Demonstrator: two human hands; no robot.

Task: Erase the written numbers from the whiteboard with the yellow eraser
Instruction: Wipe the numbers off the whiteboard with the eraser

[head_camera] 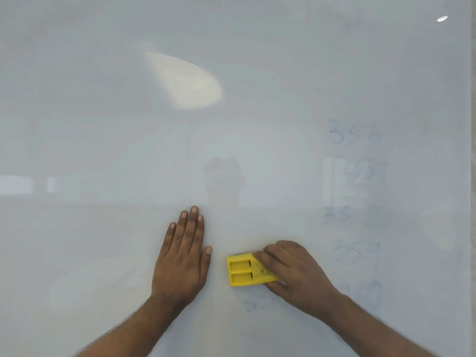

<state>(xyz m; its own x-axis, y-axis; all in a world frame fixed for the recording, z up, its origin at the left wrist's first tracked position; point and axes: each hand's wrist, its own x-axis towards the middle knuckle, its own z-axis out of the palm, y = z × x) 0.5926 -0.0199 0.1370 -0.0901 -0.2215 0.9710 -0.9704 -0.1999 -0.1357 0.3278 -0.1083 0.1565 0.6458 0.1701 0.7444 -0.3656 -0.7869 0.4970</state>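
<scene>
The whiteboard (103,124) fills the whole view. My right hand (296,274) grips the yellow eraser (242,271) and presses it flat on the board at lower centre. My left hand (183,256) lies flat on the board just left of the eraser, fingers together and holding nothing. Faint blue numbers (354,134) run down a column on the right, smudged and pale; the top one reads about 356. A faint blue smear (257,304) shows just below the eraser.
The board's right edge (472,176) runs down the far right of the view. A bright oval light reflection (188,83) sits upper centre, and a small one (442,18) sits top right.
</scene>
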